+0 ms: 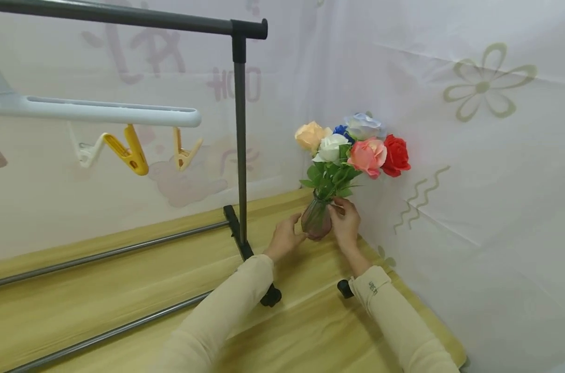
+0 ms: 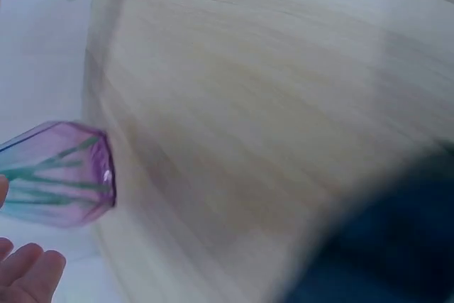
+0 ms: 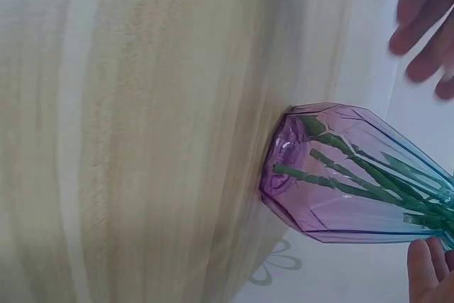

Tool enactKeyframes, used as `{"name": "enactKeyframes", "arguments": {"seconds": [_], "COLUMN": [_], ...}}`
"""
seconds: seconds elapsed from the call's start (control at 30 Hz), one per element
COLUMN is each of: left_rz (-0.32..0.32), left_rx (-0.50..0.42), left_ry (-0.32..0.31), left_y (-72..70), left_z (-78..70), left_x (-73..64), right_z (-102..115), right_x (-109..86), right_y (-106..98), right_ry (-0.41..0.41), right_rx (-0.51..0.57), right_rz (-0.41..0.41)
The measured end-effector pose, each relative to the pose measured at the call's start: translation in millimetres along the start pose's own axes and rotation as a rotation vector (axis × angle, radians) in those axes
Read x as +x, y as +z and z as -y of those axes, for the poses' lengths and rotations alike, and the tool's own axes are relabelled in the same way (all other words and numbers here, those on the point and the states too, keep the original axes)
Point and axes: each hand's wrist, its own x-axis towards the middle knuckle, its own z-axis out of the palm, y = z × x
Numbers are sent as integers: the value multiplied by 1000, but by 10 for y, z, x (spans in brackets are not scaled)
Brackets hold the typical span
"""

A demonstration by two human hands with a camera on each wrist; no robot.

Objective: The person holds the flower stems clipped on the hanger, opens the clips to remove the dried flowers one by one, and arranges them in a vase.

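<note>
A faceted glass vase, pinkish purple low down and bluish toward its neck, stands on the table by the corner. Green stems show through the glass, topped by peach, white, blue, pale blue, pink and red roses. My left hand is at the vase's lower left, fingers spread; the right wrist view shows its fingers apart from the glass. On the other side, my right hand has its fingertips right at the neck, uncurled in the right wrist view. Its thumb is hidden there.
A grey metal rack stands left of the vase, its black foot near my left forearm. A pale hanger bar carries several clips, including a yellow clip. Printed cloth walls border the wood-patterned table.
</note>
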Motion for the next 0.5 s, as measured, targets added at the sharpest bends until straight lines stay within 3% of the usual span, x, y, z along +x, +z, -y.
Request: {"name": "enactKeyframes", "arguments": {"seconds": [0.2, 0.5], "left_rz": [8, 20], "left_rx": [15, 0], "left_ry": [10, 25], "left_y": [-338, -716], "left_z": [-13, 4], "left_x": [-263, -847], "right_z": [63, 102], "right_x": [17, -142], "right_y": [-42, -54], "right_ry": [49, 62], "right_rx": [-3, -1], "right_rz": [68, 100]}}
